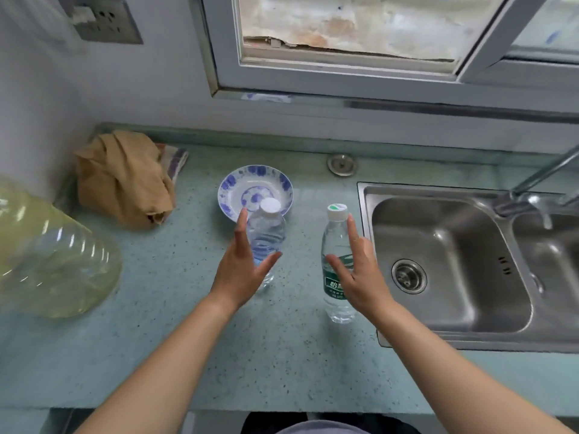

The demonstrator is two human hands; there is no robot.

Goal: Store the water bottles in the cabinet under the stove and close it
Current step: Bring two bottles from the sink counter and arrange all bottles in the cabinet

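Two clear water bottles stand upright on the pale green counter (163, 308). The left bottle (268, 236) has no label and a white cap. The right bottle (336, 242) carries a green label and a white cap with a green mark. My left hand (242, 267) is open beside the unlabelled bottle, fingers on its left, thumb low in front. My right hand (360, 270) is open at the labelled bottle, fingers on its right, thumb across the label. Neither hand is closed around a bottle. The cabinet is out of view.
A blue-and-white bowl (232, 189) sits just behind the left bottle. A crumpled tan cloth (125, 180) lies at the back left. A large yellowish plastic jug (47, 255) stands at the left edge. A steel sink (454, 261) with a tap (539, 180) is on the right.
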